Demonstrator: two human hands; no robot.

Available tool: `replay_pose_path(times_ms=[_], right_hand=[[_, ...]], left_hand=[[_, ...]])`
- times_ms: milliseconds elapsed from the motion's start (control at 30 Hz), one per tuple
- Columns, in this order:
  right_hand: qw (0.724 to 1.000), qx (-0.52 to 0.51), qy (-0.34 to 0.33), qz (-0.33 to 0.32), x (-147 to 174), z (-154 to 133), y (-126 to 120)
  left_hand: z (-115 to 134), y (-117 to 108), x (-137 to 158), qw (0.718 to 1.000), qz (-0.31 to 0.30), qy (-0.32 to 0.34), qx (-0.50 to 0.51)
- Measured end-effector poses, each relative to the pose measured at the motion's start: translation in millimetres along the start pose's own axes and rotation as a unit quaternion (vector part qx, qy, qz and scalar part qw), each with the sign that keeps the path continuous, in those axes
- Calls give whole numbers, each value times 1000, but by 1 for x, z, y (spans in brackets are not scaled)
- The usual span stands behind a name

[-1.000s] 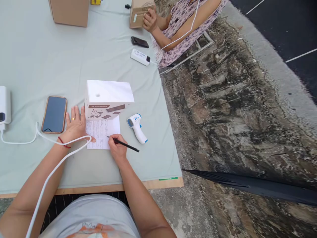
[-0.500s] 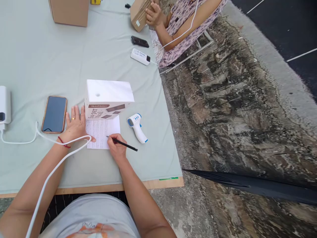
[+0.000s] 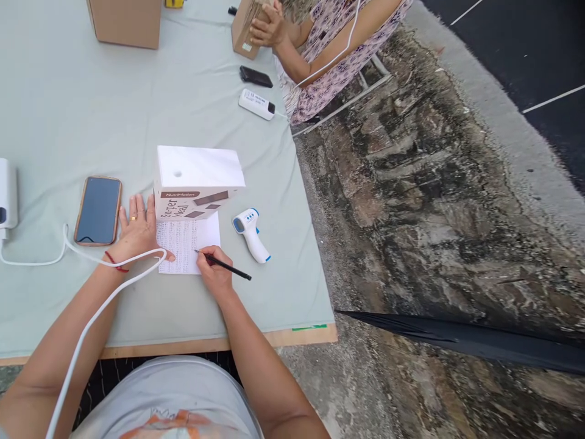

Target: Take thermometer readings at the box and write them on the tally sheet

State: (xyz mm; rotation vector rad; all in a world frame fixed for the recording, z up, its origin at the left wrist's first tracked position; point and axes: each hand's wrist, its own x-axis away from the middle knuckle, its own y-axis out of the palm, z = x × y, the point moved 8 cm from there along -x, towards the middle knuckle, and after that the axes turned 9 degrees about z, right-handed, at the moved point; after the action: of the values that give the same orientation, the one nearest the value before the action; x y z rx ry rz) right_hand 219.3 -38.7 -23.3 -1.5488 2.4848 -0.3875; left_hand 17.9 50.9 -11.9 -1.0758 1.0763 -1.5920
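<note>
Co-worker's carton (image 3: 244, 33) had turned and tipped over a bit since 1 s ago, co-worker's hand (image 3: 269, 27) shifting along w/ it; nearer by, the pen's tail end had swung slightly left. R hand (image 3: 214, 270) held the black pen (image 3: 229, 267) in a narrow writing grip, fingers closed round it nr the tip, w/ the tip at the written part of the white paper (image 3: 209, 235). L hand (image 3: 139, 236) lay palm down, fingers straight and slightly apart, holding nothing, thumb over the paper's L edge. Paper sat on the cloth-covered table (image 3: 283, 183) btwn both hands, rows of small marks on its L part, R strip blank. Its top end was hidden by the white NutriMotion box (image 3: 198, 167); couldn't tell if the box stood on it. L fingers were just beside that box, contact unclear. Thermometer gun (image 3: 252, 236) lay R of the paper, phone (image 3: 98, 210) just L of the L hand. White cable (image 3: 94, 323) ran from the pwr bank (image 3: 8, 194) & looped across the L wrist in view. Farther up: black device (image 3: 256, 77) & white device (image 3: 256, 104) nr the table's R edge, plus a brown box (image 3: 124, 24).
</note>
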Motion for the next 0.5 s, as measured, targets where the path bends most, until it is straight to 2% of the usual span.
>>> replay_pose_path(times_ms=[200,500], right_hand=[[999,-35,32,14,-2,7,-2],[999,-32,20,13,-2,7,-1]], left_hand=[[-1,2,-1,1000,9,-2,-6],[0,1,-1,1000,-3,-7,1]])
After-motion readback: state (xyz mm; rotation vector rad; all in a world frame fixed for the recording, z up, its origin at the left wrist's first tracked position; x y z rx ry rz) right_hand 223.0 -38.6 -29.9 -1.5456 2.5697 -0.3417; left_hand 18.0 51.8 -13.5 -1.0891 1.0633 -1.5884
